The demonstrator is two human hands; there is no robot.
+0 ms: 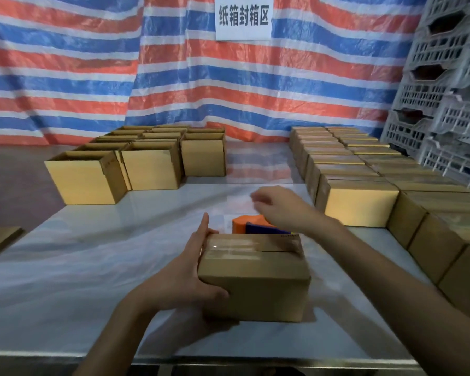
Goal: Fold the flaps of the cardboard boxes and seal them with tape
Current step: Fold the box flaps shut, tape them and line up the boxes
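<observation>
A small cardboard box (255,278) stands on the table in front of me, its flaps folded down and clear tape along the top seam. My left hand (190,267) holds its left side, fingers flat against the wall and thumb wrapped round the near corner. An orange and blue tape dispenser (253,225) lies just behind the box. My right hand (280,207) hovers blurred above the dispenser, fingers loosely curled, holding nothing that I can make out.
Open boxes (152,166) with raised flaps stand in rows at the back left. Closed boxes (361,202) line the right side. White plastic crates (445,104) are stacked at the far right. The grey table (92,253) has a steel front edge.
</observation>
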